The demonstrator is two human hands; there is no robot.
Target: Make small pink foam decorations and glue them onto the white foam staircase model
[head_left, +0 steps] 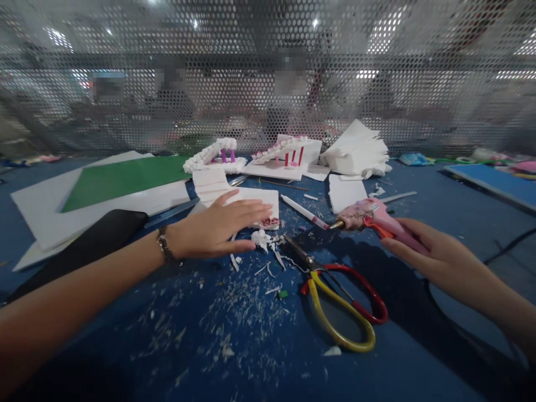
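Note:
My left hand (218, 226) lies flat with fingers stretched out on a white foam piece (255, 204) on the blue table; a beaded bracelet sits on the wrist. My right hand (431, 251) is wrapped round the handle of a pink glue gun (368, 215), whose metal tip points left toward the foam piece. A white stick with a red tip (304, 211) lies between the foam and the gun's nozzle. Scissors with red and yellow handles (341, 298) lie closed in front of both hands, among foam scraps.
Two small white foam stair models on pink and red posts (215, 156) (285, 151) stand behind. A stack of white foam sheets (358, 151) is at the back right, green and white boards (121, 178) at the left, a black pouch (104, 234) near my left forearm. A perforated metal screen (268, 72) closes the back; people sit beyond it.

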